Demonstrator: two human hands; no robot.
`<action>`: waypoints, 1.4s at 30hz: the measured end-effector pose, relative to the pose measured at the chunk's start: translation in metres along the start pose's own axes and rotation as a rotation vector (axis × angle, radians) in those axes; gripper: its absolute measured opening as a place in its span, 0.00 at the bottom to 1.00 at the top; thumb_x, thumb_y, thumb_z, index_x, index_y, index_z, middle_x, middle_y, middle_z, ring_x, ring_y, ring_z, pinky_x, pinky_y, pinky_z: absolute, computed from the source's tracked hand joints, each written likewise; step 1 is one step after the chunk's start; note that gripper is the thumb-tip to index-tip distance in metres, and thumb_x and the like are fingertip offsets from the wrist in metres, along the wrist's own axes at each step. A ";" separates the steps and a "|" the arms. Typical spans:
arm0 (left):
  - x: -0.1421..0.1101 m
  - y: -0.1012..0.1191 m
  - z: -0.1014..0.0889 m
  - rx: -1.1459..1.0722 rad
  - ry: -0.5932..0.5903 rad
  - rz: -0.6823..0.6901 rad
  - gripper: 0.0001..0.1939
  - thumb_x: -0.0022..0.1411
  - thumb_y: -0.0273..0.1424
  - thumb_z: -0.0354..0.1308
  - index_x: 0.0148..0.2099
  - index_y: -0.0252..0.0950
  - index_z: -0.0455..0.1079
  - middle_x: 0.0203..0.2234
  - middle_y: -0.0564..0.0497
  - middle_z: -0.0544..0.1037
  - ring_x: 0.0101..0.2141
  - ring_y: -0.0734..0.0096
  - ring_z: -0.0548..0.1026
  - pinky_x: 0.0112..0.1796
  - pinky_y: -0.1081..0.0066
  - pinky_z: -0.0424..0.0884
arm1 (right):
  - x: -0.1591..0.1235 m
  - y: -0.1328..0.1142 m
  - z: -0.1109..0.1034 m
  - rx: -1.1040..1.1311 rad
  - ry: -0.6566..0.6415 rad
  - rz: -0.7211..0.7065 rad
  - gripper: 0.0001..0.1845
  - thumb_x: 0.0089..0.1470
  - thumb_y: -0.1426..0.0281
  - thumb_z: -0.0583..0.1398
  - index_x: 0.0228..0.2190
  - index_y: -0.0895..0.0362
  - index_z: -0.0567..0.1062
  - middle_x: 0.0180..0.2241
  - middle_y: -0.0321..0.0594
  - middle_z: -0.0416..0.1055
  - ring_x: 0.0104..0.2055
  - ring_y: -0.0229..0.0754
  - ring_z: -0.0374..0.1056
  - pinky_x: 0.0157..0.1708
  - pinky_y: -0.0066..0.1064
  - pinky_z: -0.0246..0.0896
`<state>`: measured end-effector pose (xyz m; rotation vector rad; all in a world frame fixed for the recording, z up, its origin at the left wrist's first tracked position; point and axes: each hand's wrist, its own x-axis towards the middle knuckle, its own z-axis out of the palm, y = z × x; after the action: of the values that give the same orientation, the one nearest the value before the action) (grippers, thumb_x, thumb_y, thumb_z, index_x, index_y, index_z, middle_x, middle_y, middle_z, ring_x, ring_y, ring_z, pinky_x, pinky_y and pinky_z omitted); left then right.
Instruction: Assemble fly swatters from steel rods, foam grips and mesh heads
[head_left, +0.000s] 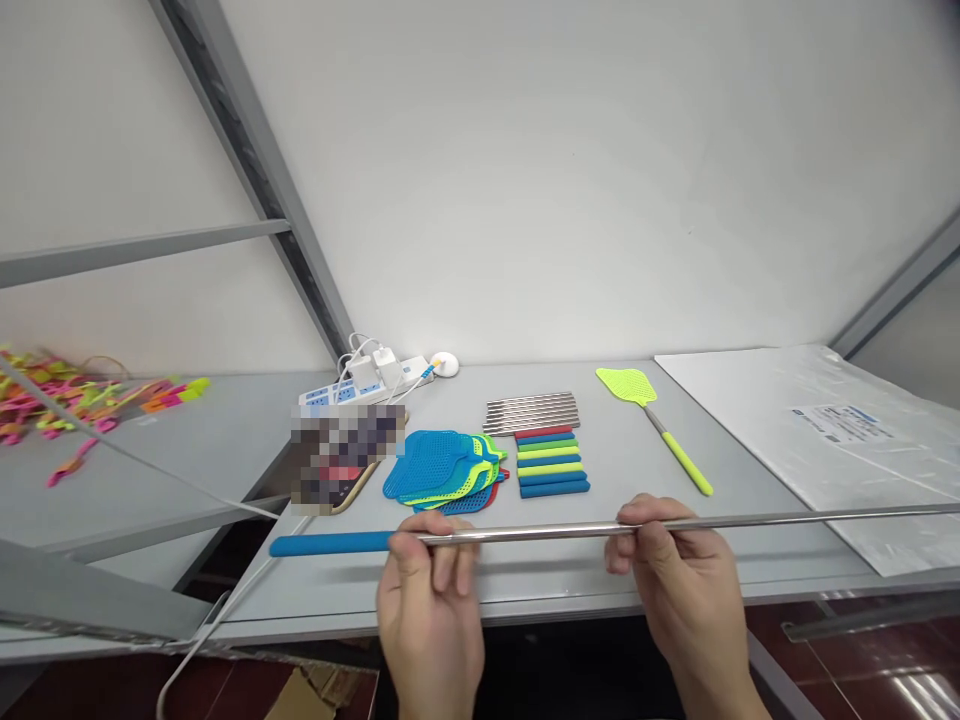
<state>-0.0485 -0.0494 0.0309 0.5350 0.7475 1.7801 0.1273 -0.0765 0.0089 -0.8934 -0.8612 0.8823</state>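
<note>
I hold a long extended metal rod with a blue foam grip level in front of me, above the table's front edge. My left hand pinches the rod where the blue grip ends. My right hand is closed round the bare metal further right. Behind the rod lie a stack of plastic swatter heads in blue, green and yellow, a row of coloured foam grips and a bundle of metal rods. A finished yellow-green fly swatter lies to their right.
A power strip with chargers and a phone sit at the back left of the grey table. A white sheet in plastic covers the right side. Bright plastic parts lie on the left shelf. Grey rack struts cross overhead.
</note>
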 end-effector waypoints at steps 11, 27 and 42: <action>0.012 0.025 -0.008 -0.032 0.075 0.053 0.17 0.64 0.45 0.60 0.35 0.34 0.72 0.16 0.61 0.54 0.16 0.82 0.55 0.27 0.75 0.68 | 0.014 -0.027 -0.045 0.119 0.376 0.063 0.15 0.49 0.59 0.70 0.28 0.58 0.78 0.22 0.32 0.61 0.21 0.32 0.59 0.20 0.27 0.59; 0.034 0.021 -0.013 -0.090 0.105 0.002 0.14 0.66 0.37 0.58 0.29 0.36 0.66 0.13 0.62 0.55 0.15 0.81 0.50 0.21 0.80 0.63 | 0.019 -0.031 -0.092 0.141 0.495 -0.057 0.12 0.49 0.64 0.70 0.27 0.57 0.74 0.25 0.32 0.60 0.23 0.31 0.56 0.21 0.26 0.56; 0.003 -0.004 0.003 -0.085 0.095 -0.075 0.16 0.66 0.42 0.58 0.30 0.37 0.68 0.14 0.62 0.52 0.14 0.82 0.51 0.22 0.78 0.64 | 0.002 0.001 -0.024 0.074 -0.128 0.048 0.08 0.54 0.63 0.66 0.35 0.53 0.82 0.22 0.35 0.64 0.25 0.38 0.62 0.26 0.33 0.58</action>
<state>-0.0446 -0.0450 0.0305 0.3637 0.7444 1.7682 0.1494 -0.0810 0.0000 -0.8028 -0.9148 1.0158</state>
